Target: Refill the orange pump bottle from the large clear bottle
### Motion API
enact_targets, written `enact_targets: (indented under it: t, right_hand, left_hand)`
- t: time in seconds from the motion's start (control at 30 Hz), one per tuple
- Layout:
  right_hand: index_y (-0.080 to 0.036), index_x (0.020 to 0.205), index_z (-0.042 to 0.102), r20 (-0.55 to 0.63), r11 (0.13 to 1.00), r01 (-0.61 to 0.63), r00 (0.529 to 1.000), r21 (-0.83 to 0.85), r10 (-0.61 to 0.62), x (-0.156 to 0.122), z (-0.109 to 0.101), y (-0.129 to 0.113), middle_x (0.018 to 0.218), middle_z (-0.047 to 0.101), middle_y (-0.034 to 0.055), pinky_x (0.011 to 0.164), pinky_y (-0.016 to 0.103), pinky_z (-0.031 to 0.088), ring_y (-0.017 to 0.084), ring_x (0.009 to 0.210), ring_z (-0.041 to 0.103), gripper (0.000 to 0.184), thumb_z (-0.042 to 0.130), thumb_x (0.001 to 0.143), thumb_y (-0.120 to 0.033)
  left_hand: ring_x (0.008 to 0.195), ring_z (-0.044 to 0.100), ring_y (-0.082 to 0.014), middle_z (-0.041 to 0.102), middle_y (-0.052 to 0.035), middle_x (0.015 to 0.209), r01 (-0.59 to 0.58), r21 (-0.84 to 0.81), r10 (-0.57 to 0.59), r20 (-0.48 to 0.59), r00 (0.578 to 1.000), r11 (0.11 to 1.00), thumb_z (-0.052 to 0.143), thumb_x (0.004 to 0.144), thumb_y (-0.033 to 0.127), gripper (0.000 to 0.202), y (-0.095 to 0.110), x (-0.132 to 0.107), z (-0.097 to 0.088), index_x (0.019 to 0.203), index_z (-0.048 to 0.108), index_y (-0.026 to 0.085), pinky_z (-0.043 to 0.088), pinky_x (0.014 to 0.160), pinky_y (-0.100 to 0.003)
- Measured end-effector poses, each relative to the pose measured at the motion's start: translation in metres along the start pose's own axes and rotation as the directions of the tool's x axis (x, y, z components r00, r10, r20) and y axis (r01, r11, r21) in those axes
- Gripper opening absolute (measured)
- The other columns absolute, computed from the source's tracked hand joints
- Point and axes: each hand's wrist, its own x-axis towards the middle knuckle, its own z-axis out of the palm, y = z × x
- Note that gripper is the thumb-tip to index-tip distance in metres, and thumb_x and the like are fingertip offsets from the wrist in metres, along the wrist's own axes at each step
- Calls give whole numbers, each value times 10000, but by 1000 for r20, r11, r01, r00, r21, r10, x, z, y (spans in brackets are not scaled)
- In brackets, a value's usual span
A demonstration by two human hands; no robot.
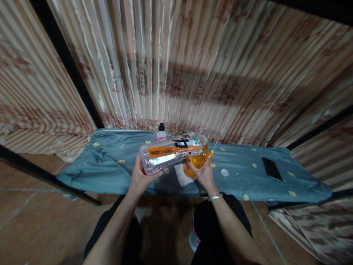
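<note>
While it tilts, the bottle (pixel 171 152) is clasped by the left hand (pixel 142 176). The orange container (pixel 197 161) is gripped by the right hand (pixel 204 175).

I'm seeing a clear bottle (pixel 172 151) with an orange label band, black lettering and a green patch near the neck. Next to it is an amber-orange container (pixel 197 162), see-through. Under both is a dusty teal cloth (pixel 110 162), dotted with yellow ovals and small white specks. On it are a white tissue (pixel 182 176), a white disc (pixel 224 172) and a black phone (pixel 271 168). There's a small pink bottle (pixel 161 133) with a black cap. Behind is beige striped sheeting (pixel 193 73) with faded red print. The floor (pixel 41 228) is reddish-brown.
</note>
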Motion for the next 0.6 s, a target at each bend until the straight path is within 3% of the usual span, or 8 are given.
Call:
enact_targets:
  t: [0.13,0.33,0.6]
  right_hand:
    - [-159,1300,591,-29,1000,13,999,22,-12,-1,0,-2,1155,829,221,923,537,656,430,1068,821,770,829,728,-617]
    - [-187,1242,601,-24,999,19,1000,34,-18,-3,0,-2,1126,837,203,909,526,662,423,1048,829,691,830,736,-597]
    - [-182,1288,608,-35,1000,-9,999,30,10,-2,3,5,1103,849,202,867,510,664,430,1026,835,767,864,711,-616]
  left_hand:
    - [1096,814,-319,817,-84,1161,27,19,-28,17,999,999,1100,405,299,879,4,0,0,1164,662,219,690,974,-431]
    - [1039,822,-310,818,-70,1129,63,-9,-64,-40,997,998,1108,345,292,927,8,-1,2,1157,670,215,697,918,-398]
    - [1047,815,-297,815,-76,1130,109,-41,-110,-38,993,993,1104,373,295,940,9,-3,4,1199,667,192,670,924,-370]
